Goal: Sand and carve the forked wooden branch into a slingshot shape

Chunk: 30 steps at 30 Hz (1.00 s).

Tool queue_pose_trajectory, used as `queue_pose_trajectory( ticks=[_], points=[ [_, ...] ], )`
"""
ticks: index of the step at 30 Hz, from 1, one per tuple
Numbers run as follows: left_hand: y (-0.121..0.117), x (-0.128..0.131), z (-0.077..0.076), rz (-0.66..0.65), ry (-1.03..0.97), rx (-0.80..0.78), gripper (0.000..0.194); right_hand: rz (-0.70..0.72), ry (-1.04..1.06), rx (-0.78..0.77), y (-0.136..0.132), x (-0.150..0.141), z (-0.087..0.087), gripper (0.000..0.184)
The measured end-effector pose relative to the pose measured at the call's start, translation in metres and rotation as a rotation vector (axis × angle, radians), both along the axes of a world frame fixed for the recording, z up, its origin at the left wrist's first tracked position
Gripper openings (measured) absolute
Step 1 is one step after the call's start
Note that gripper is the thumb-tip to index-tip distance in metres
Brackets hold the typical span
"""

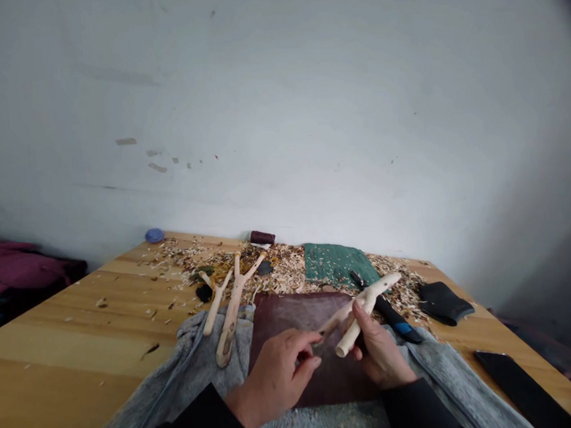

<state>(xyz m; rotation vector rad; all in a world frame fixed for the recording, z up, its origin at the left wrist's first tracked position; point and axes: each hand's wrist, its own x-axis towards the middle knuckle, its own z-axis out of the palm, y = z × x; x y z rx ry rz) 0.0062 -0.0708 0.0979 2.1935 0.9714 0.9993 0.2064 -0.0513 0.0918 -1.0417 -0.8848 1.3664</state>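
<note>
My right hand (383, 351) is closed round a pale, peeled forked stick (366, 303), holding it tilted above a dark maroon leather sheet (293, 312). My left hand (273, 376) is pinched shut on something small and thin at the stick's lower prong; I cannot make out what it is. Both hands hover over a grey cloth (203, 359) that covers the near part of the wooden table (69, 350). Two more forked sticks (230, 304) lie on the cloth's left side.
Wood shavings (280, 270) are heaped at the table's back by a green mat (336, 263). A blue-handled knife (387, 311) lies right of the stick, a black pouch (443, 302) further right, a black flat object (521, 390) at the near right edge. A white wall rises behind.
</note>
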Motion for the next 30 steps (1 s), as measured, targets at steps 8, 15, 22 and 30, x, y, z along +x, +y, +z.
queue_pose_trajectory(
  ticks=[8,15,22,30],
  points=[
    [-0.009,0.003,0.005,-0.137,-0.059,-0.056,0.043,0.102,-0.082,0.017,-0.007,-0.015,-0.009,0.055],
    [-0.012,0.007,0.007,-0.107,-0.075,-0.055,0.043,0.087,-0.224,0.04,-0.008,-0.018,-0.01,0.057],
    [-0.01,0.008,0.01,-0.1,-0.061,-0.092,0.044,0.104,-0.274,0.125,-0.01,-0.018,-0.008,0.056],
    [-0.008,0.008,0.007,-0.062,-0.032,-0.098,0.031,0.066,-0.349,0.162,-0.009,-0.018,-0.009,0.054]
  ],
)
